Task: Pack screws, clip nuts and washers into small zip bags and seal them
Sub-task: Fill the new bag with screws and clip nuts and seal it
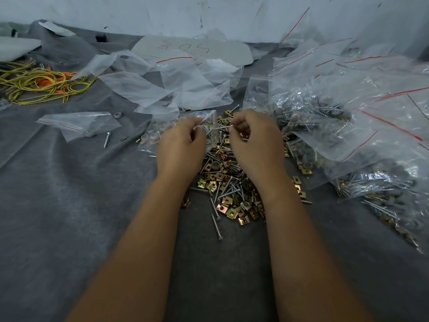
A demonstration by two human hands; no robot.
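Left hand (180, 145) pinches one open bag (210, 126). Right hand (255, 140) pinches one screw (219, 128), tip at the bag mouth.

We look down on a wrinkled grey felt cloth (69, 194) covering the work surface, which runs back to a scuffed, pale wall (162, 15) under dim, even light.

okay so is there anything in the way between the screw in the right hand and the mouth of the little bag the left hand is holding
Nothing visible. The right hand pinches the screw, whose tip already points at the small zip bag that the left hand holds open; only open air lies between them.
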